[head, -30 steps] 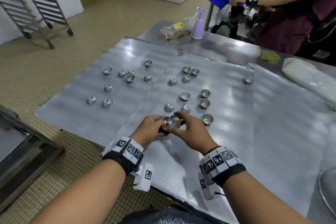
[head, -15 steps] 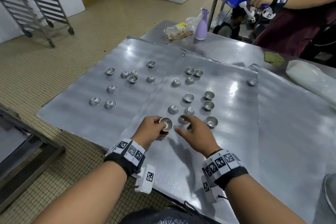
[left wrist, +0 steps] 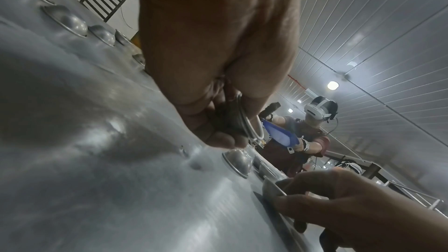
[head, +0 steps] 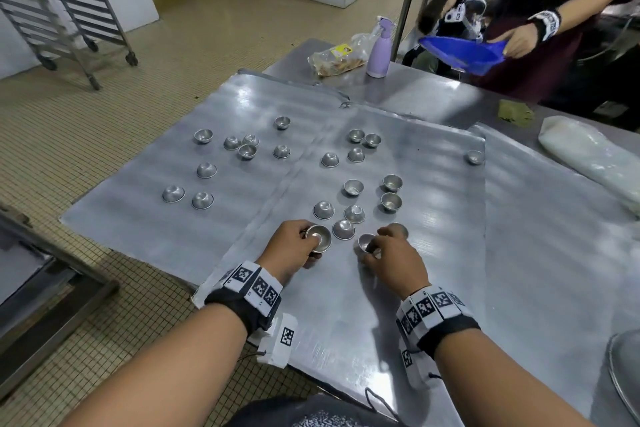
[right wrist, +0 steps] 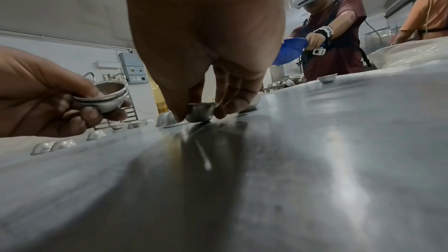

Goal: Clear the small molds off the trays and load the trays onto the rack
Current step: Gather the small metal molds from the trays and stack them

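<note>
My left hand (head: 294,246) holds a nested stack of small round silver metal molds (head: 318,237) at lower centre, while my right hand (head: 391,258) pinches one upright small mold (head: 366,243) on the flat silver metal tray (head: 433,253)

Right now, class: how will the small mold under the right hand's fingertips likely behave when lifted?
The mold looks like thin metal, so probably light and stiff. Its smooth, shiny wall may slip between the right hand fingers. It should nest into the stack in the left hand.

Commercial bakery kitchen: s/s tables (head: 433,104), tray rack (head: 79,7), tiled floor (head: 69,121).
</note>
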The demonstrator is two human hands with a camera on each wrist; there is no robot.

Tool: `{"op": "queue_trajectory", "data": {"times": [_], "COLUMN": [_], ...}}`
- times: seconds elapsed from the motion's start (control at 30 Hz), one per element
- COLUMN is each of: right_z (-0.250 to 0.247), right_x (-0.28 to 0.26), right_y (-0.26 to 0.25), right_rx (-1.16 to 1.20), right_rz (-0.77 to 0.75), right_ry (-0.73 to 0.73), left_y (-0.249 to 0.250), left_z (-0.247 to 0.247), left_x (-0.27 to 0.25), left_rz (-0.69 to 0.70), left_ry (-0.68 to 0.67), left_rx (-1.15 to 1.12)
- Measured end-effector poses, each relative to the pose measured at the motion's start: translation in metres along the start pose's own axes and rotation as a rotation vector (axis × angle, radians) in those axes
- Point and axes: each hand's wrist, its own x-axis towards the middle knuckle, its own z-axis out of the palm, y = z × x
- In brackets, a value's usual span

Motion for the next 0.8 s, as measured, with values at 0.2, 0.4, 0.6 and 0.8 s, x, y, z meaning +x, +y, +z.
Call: {"op": "queue_trajectory", "data": {"times": [0.2, 0.4, 0.6, 0.8], "right_z": [0.0044, 0.0036, 0.0035, -0.0035], "right_x": [0.0016, -0.0036, -0.0056, -0.0004], "right_y": [0.0002, -0.0019, -0.0038, -0.0092], "right_rx": [0.04, 0.076, 0.056, 0.175], "right_rz": [0.025, 0.046, 0.029, -0.037], "right_ry": [-0.007, -0.004, 0.0, 0.047], "left_y": [-0.0004, -0.0014, -0.0026, 0.0032], "left_z": [0.0005, 0.0009, 0.0009, 0.0056], "left_x": [0.001, -0.0003, -0.0021, -0.0029], "left_rz": [-0.006, -0.002, -0.007, -0.012], "left_ry": [0.004, 0.015, 0.016, -0.009], "left_rx": [0.022, 0.026, 0.018, -0.049]}}
